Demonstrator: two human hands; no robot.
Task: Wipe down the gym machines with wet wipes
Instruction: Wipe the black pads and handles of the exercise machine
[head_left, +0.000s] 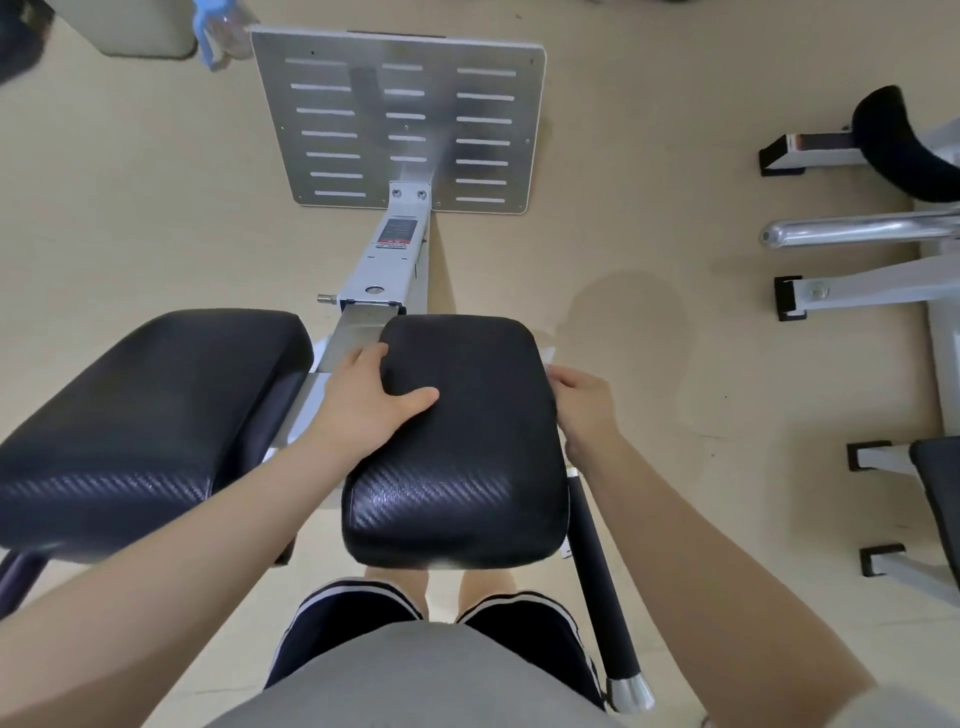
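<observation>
In the middle of the frame sits the black seat pad (457, 441), its long axis running from the person's body toward the metal footplate (400, 119) at the top. The left hand (371, 400) grips the pad's left edge, thumb laid on top and fingers curled over the far corner. The right hand (584, 405) is at the right edge with fingers bent down the side; whether it holds a wipe there I cannot tell, since none shows. Both hands flank the pad, so either could sweep inward across it. A second, larger pad (150, 421) lies at the left, closer to the left hand.
</observation>
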